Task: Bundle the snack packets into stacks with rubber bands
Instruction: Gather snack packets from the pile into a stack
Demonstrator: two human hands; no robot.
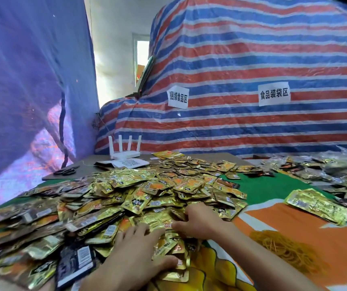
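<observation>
— Where is room lying open for moving?

— Toward the near right edge of the table (88, 166), where the orange and green cloth (273, 186) is showing bare. The rubber bands (286, 248) are lying heaped there, and a gold stack (317, 206) is sitting nearer the right edge.

— And the snack packets (126, 192)?

— They are sprawling from the left edge to the middle. The left hand (134, 248) is clasping a clump between thumb and fingers. The right hand (199, 219) is resting on the same clump, but blur is keeping me from telling its grip.

— The far side?

— A router (124, 152) and scissors (65, 171) are sitting at the far left corner, and a striped tarp (252, 59) is rising behind. Clear bags (340, 164) at the far right corner are getting cut off.
</observation>
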